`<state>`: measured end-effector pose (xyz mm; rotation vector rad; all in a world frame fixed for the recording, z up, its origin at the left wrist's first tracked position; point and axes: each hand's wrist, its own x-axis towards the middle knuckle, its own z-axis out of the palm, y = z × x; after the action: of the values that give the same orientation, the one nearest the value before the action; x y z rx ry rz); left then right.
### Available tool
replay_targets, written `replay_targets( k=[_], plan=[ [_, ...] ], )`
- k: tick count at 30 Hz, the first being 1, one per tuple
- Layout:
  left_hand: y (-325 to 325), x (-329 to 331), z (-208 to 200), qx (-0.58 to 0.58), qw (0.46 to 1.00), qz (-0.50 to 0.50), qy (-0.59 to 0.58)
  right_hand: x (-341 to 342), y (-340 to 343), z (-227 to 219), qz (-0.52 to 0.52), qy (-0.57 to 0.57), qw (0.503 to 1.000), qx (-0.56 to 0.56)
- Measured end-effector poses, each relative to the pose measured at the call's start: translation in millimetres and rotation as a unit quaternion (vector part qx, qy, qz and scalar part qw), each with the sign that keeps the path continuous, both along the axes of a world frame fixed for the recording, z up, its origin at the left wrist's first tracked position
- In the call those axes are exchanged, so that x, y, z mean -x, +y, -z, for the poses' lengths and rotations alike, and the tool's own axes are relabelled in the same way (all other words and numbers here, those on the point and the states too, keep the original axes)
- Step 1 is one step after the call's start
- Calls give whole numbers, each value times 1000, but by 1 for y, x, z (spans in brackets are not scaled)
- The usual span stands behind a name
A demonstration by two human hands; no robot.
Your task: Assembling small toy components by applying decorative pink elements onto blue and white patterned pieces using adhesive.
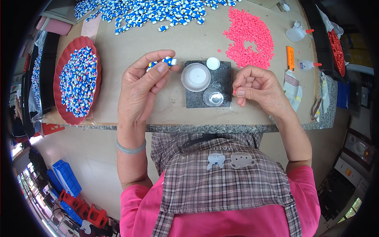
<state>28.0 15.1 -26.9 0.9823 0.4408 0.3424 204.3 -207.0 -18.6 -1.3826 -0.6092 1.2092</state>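
My left hand [144, 81] is closed round a few small blue-and-white pieces [169, 61] with touches of yellow. One pokes out between thumb and forefinger; another lies in the fingers behind it. A tiny pink piece [234, 92] is pinched in the fingertips of my right hand [256, 89], just off the right side of a dark stone slab [192, 102]. On that slab stand a shallow white dish [185, 83] with a white round inside, a white cap [213, 63] and a small clear glass cup [214, 97].
A red scalloped tray [59, 98] full of blue, white and pink pieces stands at left. Loose blue-and-white pieces [158, 12] spread along the back, beside a pink pile [246, 37]. Two red-tipped bottles [297, 34], an orange box [290, 58] and a cloth [292, 91] lie at right.
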Motion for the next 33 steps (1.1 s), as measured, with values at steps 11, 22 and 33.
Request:
replay_targets(
  k=[11, 22, 33],
  plan=[
    [-8, 0, -3, -25, 1000, -5, 18, 4, 6, -7, -26, -19, 999, 16],
    [-21, 4, -13, -207, 976, 1, 72, 5, 18, -20, -66, -25, 995, 73],
    [-25, 7, -21, -337, 939, 21, 60, 7, 31, -35, -113, -111, 976, 149]
  ],
)
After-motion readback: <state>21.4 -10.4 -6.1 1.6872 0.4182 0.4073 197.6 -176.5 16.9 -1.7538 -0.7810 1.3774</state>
